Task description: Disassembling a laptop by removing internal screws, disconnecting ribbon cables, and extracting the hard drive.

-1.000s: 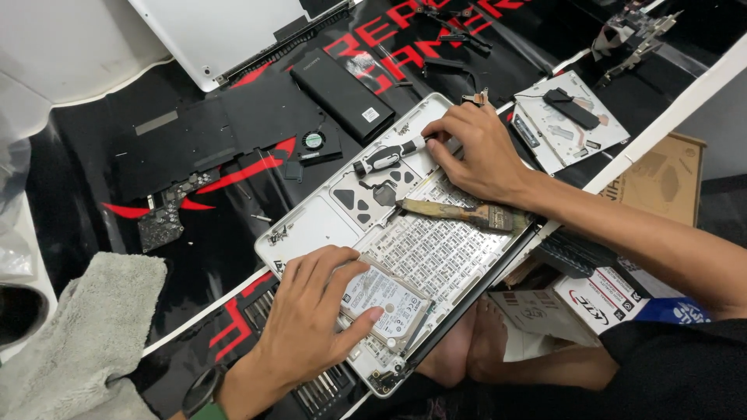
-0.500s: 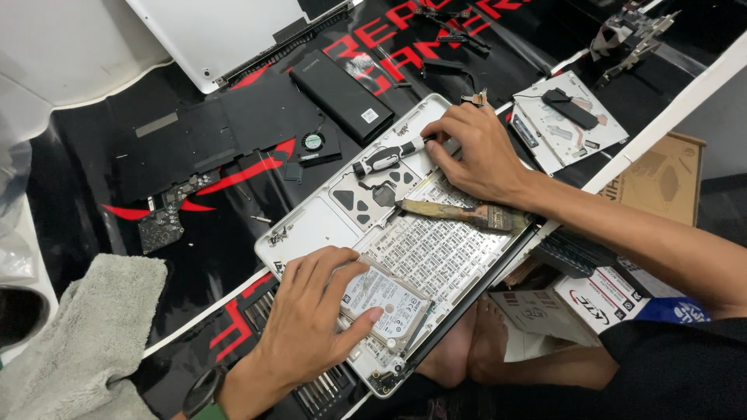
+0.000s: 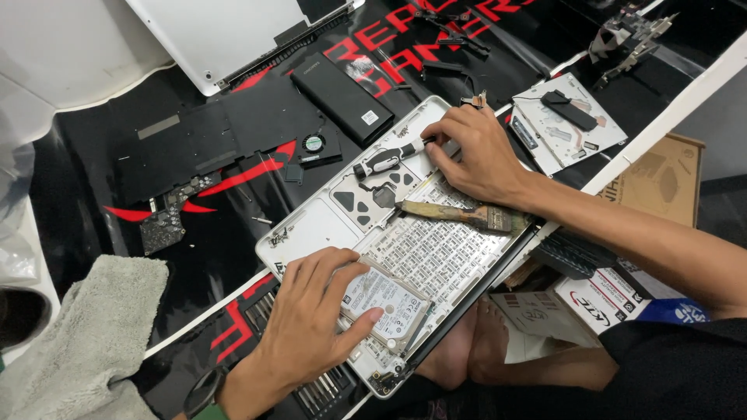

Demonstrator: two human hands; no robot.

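Note:
An opened silver laptop shell [image 3: 311, 229] lies upside down on a black and red mat, its keyboard underside bare. My left hand [image 3: 311, 311] rests on a silver hard drive [image 3: 389, 305] seated in the shell's near corner, thumb and fingers around its edges. My right hand [image 3: 475, 152] presses on the shell's far corner, fingertips touching the tip end of a black and white screwdriver [image 3: 385, 161] that lies on the shell. A worn flat paintbrush [image 3: 455, 212] lies across the shell just below my right wrist.
A black battery pack [image 3: 341, 97], a small fan [image 3: 313, 143] and a dark circuit board [image 3: 167, 222] lie on the mat [image 3: 218, 257]. An optical drive [image 3: 564, 124] sits at the right. A white lid [image 3: 226, 35] is at the back, a grey towel [image 3: 85, 342] at front left, boxes [image 3: 661, 179] at right.

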